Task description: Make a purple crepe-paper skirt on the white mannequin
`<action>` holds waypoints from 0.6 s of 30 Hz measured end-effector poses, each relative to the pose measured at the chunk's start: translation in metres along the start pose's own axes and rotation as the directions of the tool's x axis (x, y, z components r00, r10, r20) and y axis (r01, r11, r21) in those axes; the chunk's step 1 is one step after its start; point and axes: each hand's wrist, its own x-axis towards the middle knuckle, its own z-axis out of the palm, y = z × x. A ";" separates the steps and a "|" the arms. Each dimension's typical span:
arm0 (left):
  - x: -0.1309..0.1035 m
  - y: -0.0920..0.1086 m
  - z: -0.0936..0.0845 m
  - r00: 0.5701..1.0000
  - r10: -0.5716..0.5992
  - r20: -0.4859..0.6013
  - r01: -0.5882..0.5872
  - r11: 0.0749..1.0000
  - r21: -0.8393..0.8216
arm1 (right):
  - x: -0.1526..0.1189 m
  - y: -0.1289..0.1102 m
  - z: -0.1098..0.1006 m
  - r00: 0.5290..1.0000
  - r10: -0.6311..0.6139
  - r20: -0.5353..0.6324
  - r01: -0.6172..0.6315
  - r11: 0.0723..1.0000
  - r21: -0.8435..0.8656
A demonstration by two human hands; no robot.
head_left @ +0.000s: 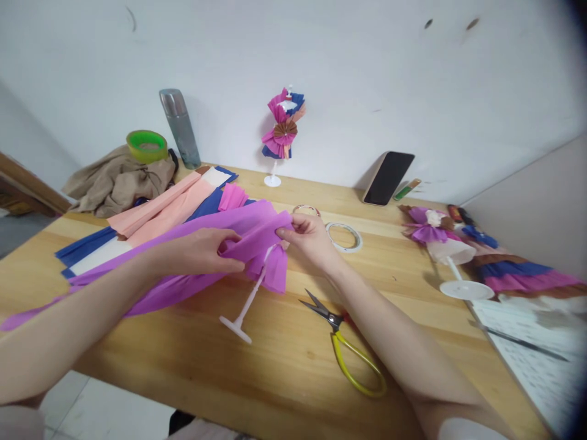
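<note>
Pinches purple crepe paper [259,227] between closed fingers [299,221] of the right hand [312,237]; curves parted fingers of the left hand [199,250] about a fold, cannot tell whether gripping. Holds the paper at a tilted white stand [251,298] above the desk [284,366].

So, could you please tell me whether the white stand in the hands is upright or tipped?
Tipped: the white stand's pole slants, and its base shows nearly edge-on instead of lying flat on the table.
</note>
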 end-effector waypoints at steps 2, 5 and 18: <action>0.000 -0.002 0.002 0.998 -0.043 0.051 0.042 0.999 0.027 | -0.001 -0.001 0.000 1.000 0.012 -0.011 -0.012 1.000 0.011; 0.003 -0.012 -0.002 0.994 -0.084 0.065 0.080 0.995 0.058 | -0.002 -0.002 0.001 1.000 0.030 -0.007 -0.030 0.999 0.030; 0.017 -0.016 0.001 0.996 -0.034 -0.081 0.051 0.976 0.212 | 0.002 0.004 0.003 0.998 0.015 -0.063 -0.017 0.999 -0.036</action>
